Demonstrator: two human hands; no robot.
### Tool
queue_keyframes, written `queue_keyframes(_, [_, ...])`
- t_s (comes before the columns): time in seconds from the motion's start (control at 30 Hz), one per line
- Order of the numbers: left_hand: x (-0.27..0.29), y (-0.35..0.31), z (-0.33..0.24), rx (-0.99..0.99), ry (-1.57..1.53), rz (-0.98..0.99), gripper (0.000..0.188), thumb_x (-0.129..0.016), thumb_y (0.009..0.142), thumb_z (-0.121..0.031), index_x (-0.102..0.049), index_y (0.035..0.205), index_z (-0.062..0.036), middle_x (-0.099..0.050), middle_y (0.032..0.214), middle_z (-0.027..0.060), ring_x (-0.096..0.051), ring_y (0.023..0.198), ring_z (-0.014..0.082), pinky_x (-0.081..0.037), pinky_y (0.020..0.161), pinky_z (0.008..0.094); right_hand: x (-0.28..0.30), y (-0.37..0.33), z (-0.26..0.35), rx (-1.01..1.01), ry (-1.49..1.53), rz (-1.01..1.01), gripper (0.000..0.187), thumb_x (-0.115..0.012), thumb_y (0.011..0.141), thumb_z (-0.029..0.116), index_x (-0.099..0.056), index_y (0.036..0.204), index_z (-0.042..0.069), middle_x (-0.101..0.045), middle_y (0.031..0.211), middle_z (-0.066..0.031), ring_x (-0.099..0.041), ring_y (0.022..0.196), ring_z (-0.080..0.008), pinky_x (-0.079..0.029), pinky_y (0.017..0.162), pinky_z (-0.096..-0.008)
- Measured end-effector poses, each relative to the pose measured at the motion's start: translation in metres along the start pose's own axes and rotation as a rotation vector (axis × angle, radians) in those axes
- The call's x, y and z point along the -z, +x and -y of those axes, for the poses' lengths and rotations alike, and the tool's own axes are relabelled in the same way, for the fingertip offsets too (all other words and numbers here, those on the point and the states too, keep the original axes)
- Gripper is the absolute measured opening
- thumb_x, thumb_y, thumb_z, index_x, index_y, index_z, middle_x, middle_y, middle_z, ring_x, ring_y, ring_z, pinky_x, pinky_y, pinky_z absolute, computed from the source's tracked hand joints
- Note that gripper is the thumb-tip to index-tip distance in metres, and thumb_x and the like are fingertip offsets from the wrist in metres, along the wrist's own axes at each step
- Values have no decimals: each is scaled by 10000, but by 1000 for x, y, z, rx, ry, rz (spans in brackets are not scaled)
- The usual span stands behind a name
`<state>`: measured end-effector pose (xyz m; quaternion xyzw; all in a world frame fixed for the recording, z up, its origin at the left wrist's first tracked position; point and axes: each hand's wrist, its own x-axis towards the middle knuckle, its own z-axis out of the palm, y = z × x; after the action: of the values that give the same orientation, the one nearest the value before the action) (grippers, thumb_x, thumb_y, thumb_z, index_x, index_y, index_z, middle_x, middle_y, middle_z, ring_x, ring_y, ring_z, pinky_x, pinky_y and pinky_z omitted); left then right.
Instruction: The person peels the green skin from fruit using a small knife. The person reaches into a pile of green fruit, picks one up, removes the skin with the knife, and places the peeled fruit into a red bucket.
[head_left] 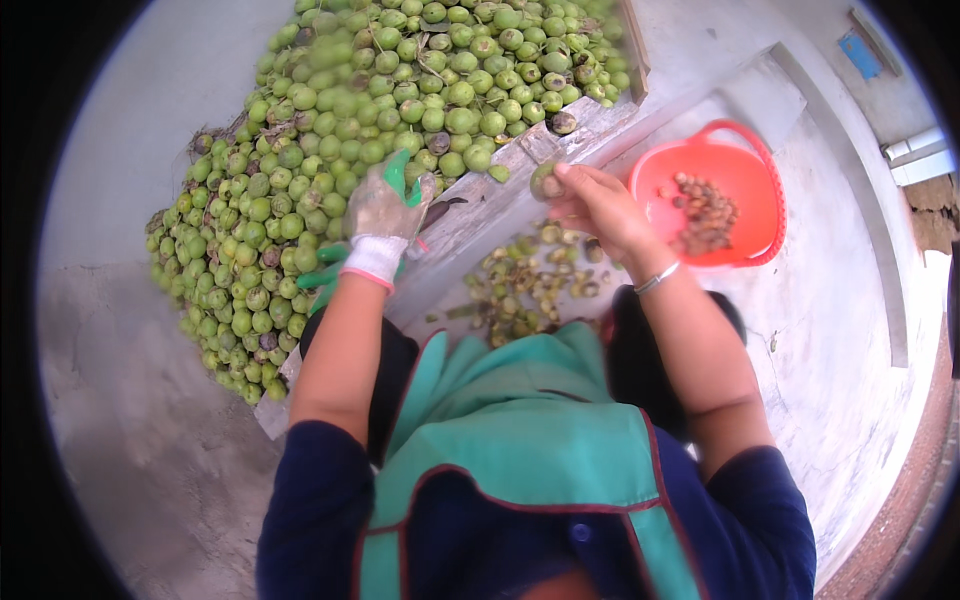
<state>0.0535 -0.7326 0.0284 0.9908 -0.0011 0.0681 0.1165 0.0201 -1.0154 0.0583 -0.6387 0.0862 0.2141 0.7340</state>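
Observation:
My right hand [605, 212], bare with a metal bangle at the wrist, is closed on a green-husked nut [545, 182]; a paler patch shows on it. At the pile's front edge is my left hand [385, 205], in a grey glove with green coating. Its fingers are bent and partly hidden, so I cannot tell whether they grip anything. A dark narrow blade [444, 208] sticks out beside this glove, over the board [495, 180]; whether I hold it does not show. Green glove fingers [322, 272] appear under my left wrist.
A large pile of green-husked nuts [265, 240] spreads at left and back, bordered by the board. Cut husk pieces [530, 280] litter the floor between my legs. On the right stands a red basket [770, 180] holding brown nuts [708, 215]; beyond it runs a low ledge [850, 160].

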Motion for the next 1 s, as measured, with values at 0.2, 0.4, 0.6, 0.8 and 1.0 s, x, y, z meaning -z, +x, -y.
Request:
queue_keyframes(0.2, [12, -44, -47, -221, -865, 77, 470, -547, 931, -380, -527, 1303, -92, -609, 1155, 133, -627, 975, 210, -497, 851, 333, -30, 20, -20, -27, -115, 63, 511, -586, 888, 523, -635, 1029, 35, -627, 881, -56, -603, 738, -141, -504, 675, -279])
queue_keyframes(0.4, [-36, -42, -39, 23, -1579, 434, 422, -481, 974, -300, -504, 1285, -15, -592, 1194, 119, -605, 1051, 247, -492, 923, 370, -58, 22, -21, 164, -245, 15, 518, -616, 882, 487, -586, 952, -25, -594, 693, -82, -588, 611, -163, -475, 553, -299])
queue_keyframes(0.6, [-44, -37, -19, 154, -2178, 748, 410, -410, 1001, -250, -453, 1322, 1, -533, 1263, 120, -545, 1145, 221, -455, 992, 345, -64, 15, -26, 644, -950, -102, 466, -740, 773, 271, -497, 1055, -11, -630, 769, -142, -627, 652, -310, -504, 593, -396])
queue_keyframes(0.8, [-65, -49, -17, 128, -1716, 443, 404, -448, 970, -110, -428, 1358, 4, -523, 1297, 114, -530, 1156, 174, -433, 1008, 315, -72, 6, -30, 691, -1214, -32, 478, -695, 791, 334, -435, 1019, 5, -625, 773, -176, -633, 675, -366, -515, 596, -438])
queue_keyframes(1.0, [-85, -51, 1, -171, -1318, 381, 396, -460, 977, -160, -441, 1334, 10, -529, 1284, 131, -542, 1155, 201, -437, 1012, 340, -78, 1, -29, 636, -1278, 13, 416, -620, 834, 360, -417, 950, 16, -618, 749, -179, -629, 659, -371, -506, 572, -456])
